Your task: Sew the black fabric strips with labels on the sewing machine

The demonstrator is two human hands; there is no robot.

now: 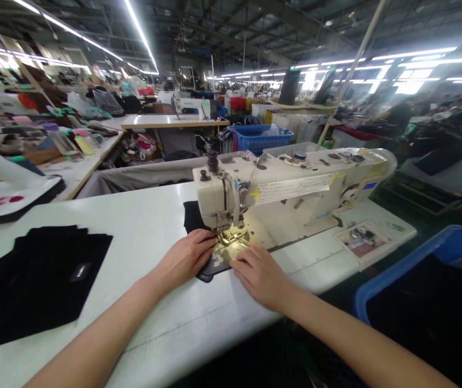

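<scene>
Head: left fingers (205,236) on cloth (193,215)

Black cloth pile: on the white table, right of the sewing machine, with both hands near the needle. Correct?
One error: the head view shows the black cloth pile left of the sewing machine, not right. It is on the white table, and the left hand and right hand are near the needle.

The pale tabletop (142,221) bears a sewing machine (279,171) and, to its left, stacked black fabric (41,275)
</scene>
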